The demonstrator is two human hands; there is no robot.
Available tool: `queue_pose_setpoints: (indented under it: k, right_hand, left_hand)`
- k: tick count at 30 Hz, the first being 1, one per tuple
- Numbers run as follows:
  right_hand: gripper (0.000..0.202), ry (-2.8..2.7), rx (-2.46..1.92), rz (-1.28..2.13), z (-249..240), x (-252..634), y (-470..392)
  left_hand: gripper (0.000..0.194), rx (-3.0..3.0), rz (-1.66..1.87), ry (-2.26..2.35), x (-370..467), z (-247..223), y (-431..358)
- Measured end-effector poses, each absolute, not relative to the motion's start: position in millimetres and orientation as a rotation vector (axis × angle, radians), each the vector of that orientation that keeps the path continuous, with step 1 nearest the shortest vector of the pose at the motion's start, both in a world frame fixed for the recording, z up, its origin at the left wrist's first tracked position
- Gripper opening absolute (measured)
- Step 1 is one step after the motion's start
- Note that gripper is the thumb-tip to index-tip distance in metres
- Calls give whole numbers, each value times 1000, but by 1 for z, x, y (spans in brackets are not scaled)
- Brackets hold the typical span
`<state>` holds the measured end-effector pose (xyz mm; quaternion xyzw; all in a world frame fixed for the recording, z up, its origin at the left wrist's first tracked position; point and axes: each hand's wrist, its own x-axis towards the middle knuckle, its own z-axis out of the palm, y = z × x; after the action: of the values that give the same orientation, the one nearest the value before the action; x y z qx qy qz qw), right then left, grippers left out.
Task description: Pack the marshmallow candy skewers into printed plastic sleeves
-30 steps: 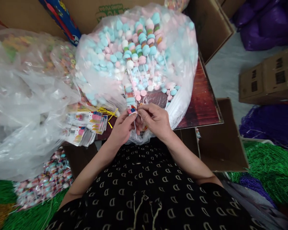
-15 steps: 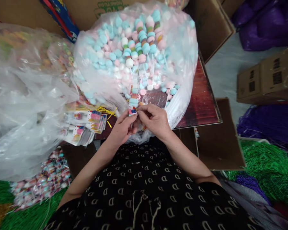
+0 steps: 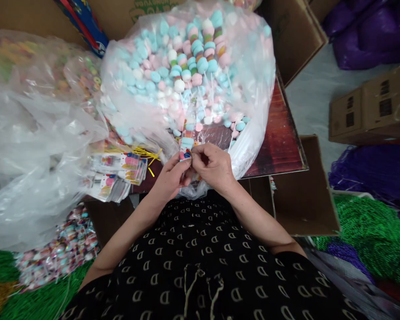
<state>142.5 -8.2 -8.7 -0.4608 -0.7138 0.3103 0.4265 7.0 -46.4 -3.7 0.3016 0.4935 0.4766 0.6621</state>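
Note:
Between thumb and fingers of my left hand (image 3: 173, 175) is the near end of a narrow clear printed bag (image 3: 186, 153). Inside the bag, a marshmallow skewer (image 3: 187, 141) with blue pieces points away from me. My right hand (image 3: 215, 168) is closed in a pinch, its fingertips against the right side of that same end; whatever they hold is too small to make out. Beyond both hands, several marshmallow skewers (image 3: 202, 66) lie on a big open plastic bag of loose pink, blue and white marshmallows (image 3: 143, 84).
Left of my hands are stacked flat printed bags (image 3: 111, 186) and yellow twist ties (image 3: 146, 153). A plastic bag of gummy rings (image 3: 83, 80) stands further left. The dark red table (image 3: 283, 146) ends at the right, above an open carton (image 3: 303, 195). Wrapped sweets (image 3: 60, 253) are piled low at left.
The bagged skewer has tilted slightly to the right and more of its printed end shows. My right fingers have shifted a little; both hands stay at the same end.

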Motion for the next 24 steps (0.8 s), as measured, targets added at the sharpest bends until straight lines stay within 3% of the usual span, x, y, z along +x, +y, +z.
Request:
queue_pose_setpoints:
  k: [11, 18, 24]
  right_hand:
    - [7, -1833, -1088, 889, -7, 146, -2]
    - [10, -1885, -1079, 861, -14, 144, -7]
    - [10, -1636, -1181, 1131, -13, 150, -7]
  left_hand:
    - [25, 725, 1192, 1174, 8, -13, -45]
    - [51, 731, 1211, 1123, 7, -13, -44]
    - [30, 694, 1106, 1145, 6, -3, -44]
